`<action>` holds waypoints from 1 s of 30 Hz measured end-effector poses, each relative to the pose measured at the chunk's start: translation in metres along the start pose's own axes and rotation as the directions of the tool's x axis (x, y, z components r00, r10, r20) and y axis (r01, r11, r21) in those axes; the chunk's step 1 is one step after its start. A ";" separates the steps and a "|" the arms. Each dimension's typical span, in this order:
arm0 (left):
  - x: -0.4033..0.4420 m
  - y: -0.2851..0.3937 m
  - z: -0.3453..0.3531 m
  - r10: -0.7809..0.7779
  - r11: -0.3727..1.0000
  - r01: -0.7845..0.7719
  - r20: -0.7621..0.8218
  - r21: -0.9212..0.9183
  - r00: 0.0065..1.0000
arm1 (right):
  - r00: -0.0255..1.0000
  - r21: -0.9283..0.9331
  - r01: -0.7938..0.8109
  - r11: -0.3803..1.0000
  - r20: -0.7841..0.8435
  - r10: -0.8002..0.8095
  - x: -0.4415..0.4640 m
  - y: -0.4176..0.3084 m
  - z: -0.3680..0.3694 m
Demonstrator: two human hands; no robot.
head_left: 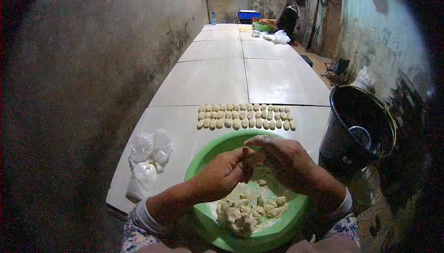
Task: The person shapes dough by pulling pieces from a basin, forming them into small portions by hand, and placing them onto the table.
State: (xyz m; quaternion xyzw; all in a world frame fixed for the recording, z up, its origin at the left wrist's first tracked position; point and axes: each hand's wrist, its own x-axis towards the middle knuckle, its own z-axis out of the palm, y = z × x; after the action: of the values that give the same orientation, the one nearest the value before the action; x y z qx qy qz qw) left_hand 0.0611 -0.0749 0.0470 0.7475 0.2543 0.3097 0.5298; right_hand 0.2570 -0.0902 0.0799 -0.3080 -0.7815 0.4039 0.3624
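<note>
A green basin [200, 158] on the table in front of me holds a large lump of dough [238, 216]. Small dough pieces [273, 206] and loose flour lie in it beside the lump. Over the basin my two hands meet. My left hand [226, 168] has its fingers curled in, and whatever may be inside them is hidden. Stretched out toward the left, the flour-dusted fingers of my right hand [286, 160] reach over the left fingertips. Just beyond the basin, small oval dough pieces [245, 116] are lined up in 3 rows.
Plastic bags of white powder [145, 174] sit on the table's left side. A large black bucket [342, 132] stands at the right edge. Another person [286, 19] works at the table's far end by a green basin [264, 27] and a blue crate [249, 15]. A wall runs along the left.
</note>
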 end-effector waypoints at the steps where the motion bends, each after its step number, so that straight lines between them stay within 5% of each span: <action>1: -0.001 0.002 -0.001 -0.020 0.996 0.022 -0.018 0.085 1.000 | 0.999 -0.200 0.007 0.980 -0.037 -0.015 -0.001 -0.008 -0.002; 2: -0.001 0.006 -0.002 -0.072 0.996 0.071 0.018 0.054 0.997 | 0.997 -0.392 0.007 0.920 -0.069 -0.038 0.000 -0.012 -0.003; 5: -0.001 0.008 0.000 0.032 0.990 -0.023 -0.062 0.143 0.998 | 0.984 -0.424 0.148 0.894 -0.025 -0.175 0.002 -0.012 -0.005; 9: 0.002 0.002 0.000 -0.031 0.999 0.030 0.016 0.045 0.999 | 0.971 -0.434 0.238 0.869 0.088 -0.223 0.003 -0.012 -0.006; 11: 0.004 -0.018 0.000 0.084 0.954 -0.046 0.119 -0.295 0.989 | 0.989 -0.395 0.145 0.907 0.044 -0.140 0.002 -0.018 -0.006; 13: 0.005 -0.004 0.000 0.136 0.983 -0.110 0.179 -0.149 0.974 | 0.996 -0.394 0.092 0.914 0.020 -0.091 0.001 -0.016 -0.004; 16: 0.002 -0.006 0.005 0.082 0.997 -0.083 0.065 0.005 0.994 | 0.998 -0.454 0.062 0.889 0.031 -0.054 0.002 -0.014 -0.001; 18: 0.000 -0.003 0.003 0.052 0.998 -0.049 0.090 -0.043 0.995 | 0.996 -0.518 0.084 0.851 0.062 -0.061 0.001 -0.012 0.000; 21: 0.001 0.005 0.002 0.058 0.990 -0.039 0.143 -0.136 0.988 | 0.999 -0.212 0.038 0.977 -0.026 -0.045 0.000 -0.006 -0.002; 23: 0.000 0.012 0.003 0.010 0.984 0.013 0.128 -0.179 0.992 | 1.000 -0.196 0.019 0.980 -0.012 -0.022 0.002 -0.008 -0.002; 25: 0.002 0.015 0.002 -0.028 0.985 0.052 0.141 -0.165 0.990 | 0.980 0.383 -0.192 0.904 0.024 0.198 0.003 -0.006 -0.003; 26: 0.002 0.016 0.002 -0.066 0.984 0.089 0.150 -0.154 0.986 | 0.989 0.084 -0.146 0.986 -0.001 0.146 0.004 0.005 -0.006; 27: 0.003 0.012 0.001 -0.065 0.984 0.088 0.150 -0.154 0.987 | 0.989 0.083 -0.146 0.986 -0.001 0.146 0.005 0.008 -0.007; 29: 0.003 0.002 -0.004 -0.088 0.993 0.095 0.100 -0.068 0.991 | 0.926 0.371 -0.281 0.885 -0.137 0.352 0.009 0.012 -0.012; 30: 0.000 0.012 -0.008 -0.085 0.993 0.096 0.155 -0.063 0.984 | 0.932 0.039 -0.087 0.995 -0.350 0.095 0.009 0.028 -0.024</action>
State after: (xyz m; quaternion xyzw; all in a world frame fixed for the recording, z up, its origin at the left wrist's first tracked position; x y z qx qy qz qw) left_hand 0.0561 -0.0735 0.0601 0.7376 0.2357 0.2361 0.5871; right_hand 0.2770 -0.0593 0.0685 -0.4068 -0.6846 0.3677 0.4803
